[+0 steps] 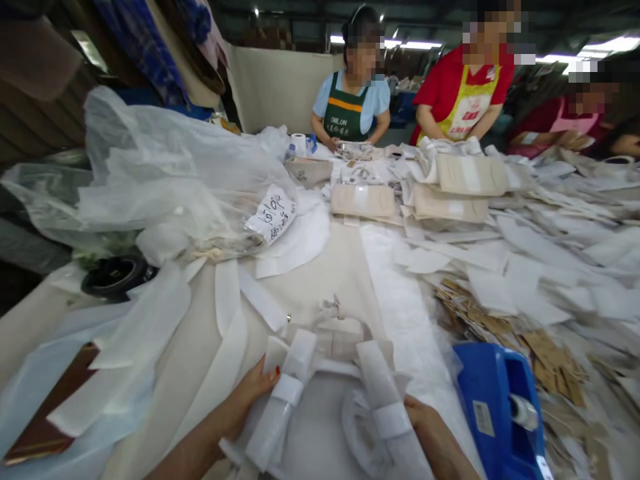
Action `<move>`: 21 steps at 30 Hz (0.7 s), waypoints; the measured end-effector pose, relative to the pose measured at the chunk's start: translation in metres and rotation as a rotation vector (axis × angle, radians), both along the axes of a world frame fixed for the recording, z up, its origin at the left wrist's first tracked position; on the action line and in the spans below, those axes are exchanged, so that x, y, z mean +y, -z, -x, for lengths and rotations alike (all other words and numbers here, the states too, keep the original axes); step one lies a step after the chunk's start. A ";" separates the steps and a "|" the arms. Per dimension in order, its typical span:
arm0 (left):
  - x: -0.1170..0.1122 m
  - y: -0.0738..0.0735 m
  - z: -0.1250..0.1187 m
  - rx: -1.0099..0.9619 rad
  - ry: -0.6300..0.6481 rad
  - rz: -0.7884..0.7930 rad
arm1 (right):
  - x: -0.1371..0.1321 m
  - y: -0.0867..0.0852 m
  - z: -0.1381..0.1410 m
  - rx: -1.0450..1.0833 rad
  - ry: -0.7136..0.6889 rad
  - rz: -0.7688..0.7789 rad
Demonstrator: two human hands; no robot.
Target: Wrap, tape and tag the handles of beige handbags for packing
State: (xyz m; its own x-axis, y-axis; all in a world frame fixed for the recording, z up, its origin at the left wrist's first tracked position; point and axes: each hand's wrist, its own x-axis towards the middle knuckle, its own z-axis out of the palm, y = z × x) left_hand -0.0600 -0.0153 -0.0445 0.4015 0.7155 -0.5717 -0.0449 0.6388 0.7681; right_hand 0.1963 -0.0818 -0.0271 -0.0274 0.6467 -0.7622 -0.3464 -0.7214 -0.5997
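Near the table's front edge, a pale bag-like piece stands with white wrapping strips folded around both its sides. My left hand is closed on its left side, thumb with a red nail in front, the other fingers largely hidden. On the opposite side, my right hand grips the wrapped edge, and most of its fingers are behind the wrapping. A curled white roll shows between the two sides. Just beyond lies a pale strap with a metal fitting, blurred.
Clear plastic bags with a handwritten label lie left, near a black round object. A blue bin stands right beside brown cardboard pieces and heaped white strips. Wrapped beige stacks sit ahead; co-workers stand beyond.
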 end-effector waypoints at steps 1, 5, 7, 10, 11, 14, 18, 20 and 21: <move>-0.006 0.008 0.001 0.001 -0.002 0.012 | -0.006 0.008 0.004 -0.006 0.026 0.026; -0.019 0.027 0.002 0.045 0.004 -0.016 | -0.020 0.021 0.011 -0.109 0.038 0.030; -0.021 0.029 0.001 0.079 0.001 -0.036 | -0.022 0.018 0.009 -0.190 -0.002 -0.039; -0.026 0.028 -0.001 0.110 0.019 -0.130 | -0.023 0.014 0.002 -0.279 -0.020 -0.129; -0.027 0.028 -0.001 0.139 0.023 -0.189 | -0.023 0.015 -0.001 -0.304 -0.016 -0.154; -0.036 0.022 0.000 0.281 -0.017 -0.330 | -0.024 0.021 -0.010 -0.377 0.001 -0.216; -0.060 0.002 0.015 0.377 -0.121 -0.466 | -0.035 0.026 -0.020 -0.464 0.052 -0.313; -0.078 -0.007 0.025 0.385 -0.083 -0.568 | -0.051 0.022 -0.024 -0.487 0.097 -0.387; -0.087 -0.010 0.029 0.392 -0.035 -0.617 | -0.061 0.020 -0.026 -0.488 0.115 -0.431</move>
